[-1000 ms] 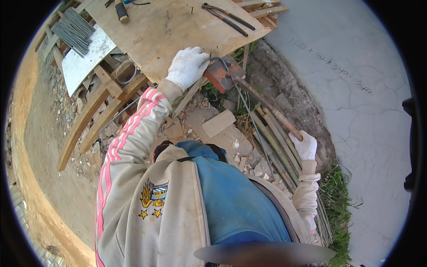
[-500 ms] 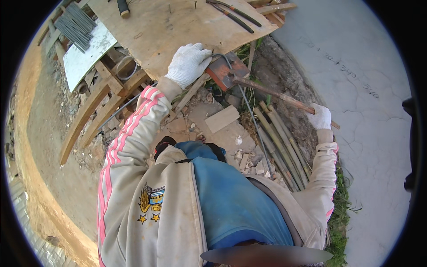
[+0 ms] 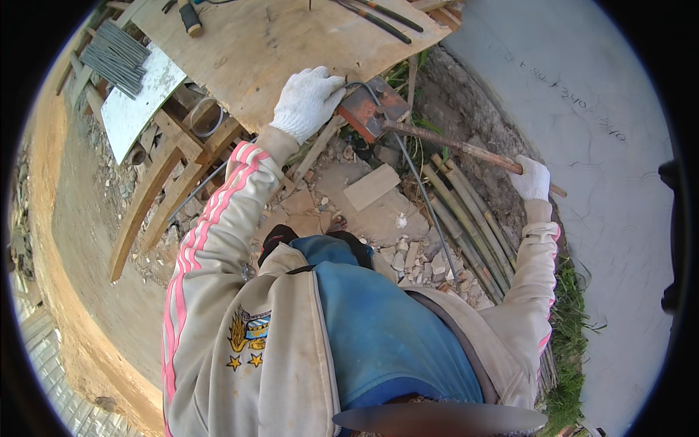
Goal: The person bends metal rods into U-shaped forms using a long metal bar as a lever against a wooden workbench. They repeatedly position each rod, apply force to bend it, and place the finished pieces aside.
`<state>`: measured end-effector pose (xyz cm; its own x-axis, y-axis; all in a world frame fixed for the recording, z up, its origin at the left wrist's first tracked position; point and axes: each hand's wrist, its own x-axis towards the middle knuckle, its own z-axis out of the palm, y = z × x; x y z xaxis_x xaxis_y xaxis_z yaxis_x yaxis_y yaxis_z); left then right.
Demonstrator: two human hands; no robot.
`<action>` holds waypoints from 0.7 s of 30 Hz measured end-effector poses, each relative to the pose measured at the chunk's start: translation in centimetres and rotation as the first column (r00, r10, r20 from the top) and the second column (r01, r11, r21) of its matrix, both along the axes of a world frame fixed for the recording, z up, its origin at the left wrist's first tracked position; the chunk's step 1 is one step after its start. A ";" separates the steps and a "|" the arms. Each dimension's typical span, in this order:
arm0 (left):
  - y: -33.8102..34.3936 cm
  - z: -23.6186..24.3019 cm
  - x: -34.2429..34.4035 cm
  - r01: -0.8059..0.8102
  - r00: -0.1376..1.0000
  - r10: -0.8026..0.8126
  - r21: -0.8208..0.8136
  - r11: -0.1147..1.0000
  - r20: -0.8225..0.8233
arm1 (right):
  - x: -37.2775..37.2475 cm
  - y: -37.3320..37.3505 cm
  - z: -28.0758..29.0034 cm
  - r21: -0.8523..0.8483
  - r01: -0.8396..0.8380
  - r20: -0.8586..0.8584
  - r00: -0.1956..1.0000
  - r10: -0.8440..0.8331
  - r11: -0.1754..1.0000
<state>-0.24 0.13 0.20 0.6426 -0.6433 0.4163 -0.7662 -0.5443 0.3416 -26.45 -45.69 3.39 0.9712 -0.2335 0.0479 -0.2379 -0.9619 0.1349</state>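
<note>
My left hand (image 3: 306, 98), in a white glove, is closed on a grey steel rod at the front edge of the plywood board (image 3: 240, 65). Just right of it the rod (image 3: 410, 164) bends over a reddish metal block (image 3: 358, 115) and runs down past the rubble. My right hand (image 3: 531, 177), also gloved, grips a long rusty bar (image 3: 459, 143) that extends from the block out to the right.
Pliers (image 3: 375, 22) and a tool with a dark grip (image 3: 191, 20) lie on the board. Cut rods (image 3: 116, 58) rest on a white panel (image 3: 135, 127) beside timber frames (image 3: 142, 193). Bamboo poles (image 3: 470, 218) lie over rubble below, alongside a cracked grey concrete surface (image 3: 611, 240).
My right hand has moved right and upward, swinging the rusty bar toward a flatter angle. My left hand stays at the board edge with only a slight shift.
</note>
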 end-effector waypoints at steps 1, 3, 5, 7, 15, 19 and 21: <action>0.0 0.0 0.1 -0.002 1.000 0.002 0.003 1.000 -0.008 | -0.1 0.2 -0.1 -0.001 0.004 0.024 1.000 -0.004 1.000; 0.0 -0.1 0.1 0.003 1.000 -0.003 0.008 1.000 0.003 | -0.3 0.6 -0.4 -0.008 0.041 0.061 0.997 -0.041 0.999; 0.0 -0.2 0.2 0.007 1.000 -0.007 0.000 1.000 0.007 | -0.5 0.9 -0.7 -0.016 0.067 0.078 0.995 -0.066 0.998; 0.0 -0.3 0.2 0.018 1.000 -0.018 -0.024 1.000 0.017 | -0.7 1.1 -0.8 -0.027 0.102 0.072 0.992 -0.100 0.994; 0.1 -0.8 0.5 0.025 0.999 -0.025 -0.002 1.000 0.033 | -4.1 3.8 -0.6 -0.038 0.242 -0.024 0.970 -0.243 0.969; -0.1 -1.2 0.9 0.025 0.999 -0.025 0.000 1.000 0.048 | -8.2 8.7 -1.5 0.035 0.403 -0.097 0.912 -0.399 0.914; -0.2 -1.4 1.2 0.029 0.998 -0.029 -0.006 1.000 0.060 | -9.9 11.3 -1.4 0.083 0.464 -0.109 0.884 -0.454 0.882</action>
<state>0.93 -0.08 -1.18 0.5976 -0.6584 0.4576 -0.8007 -0.5193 0.2986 -36.39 -34.35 1.94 0.7532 -0.6532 -0.0778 -0.6484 -0.7571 0.0797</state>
